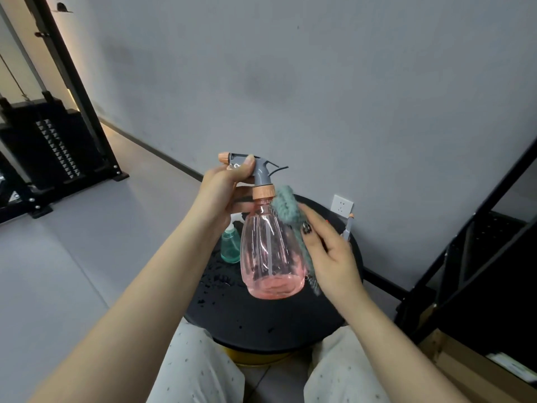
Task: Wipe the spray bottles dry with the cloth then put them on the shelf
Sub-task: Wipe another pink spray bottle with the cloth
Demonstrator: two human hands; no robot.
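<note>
A clear pink spray bottle [268,251] with a grey trigger head hangs upright above the round black table [261,321]. My left hand [223,193] grips it by the trigger head and neck. My right hand [328,254] holds a teal-grey cloth [290,216] and presses it against the bottle's right side. Behind the pink one, a small green spray bottle [230,245] stands on the table. Part of another sprayer [348,226] pokes out behind my right hand.
Water droplets dot the table top. A black metal shelf frame [476,228] stands at the right, with a cardboard box [470,370] at its foot. A black exercise machine [49,141] is at the far left. My knees flank the table.
</note>
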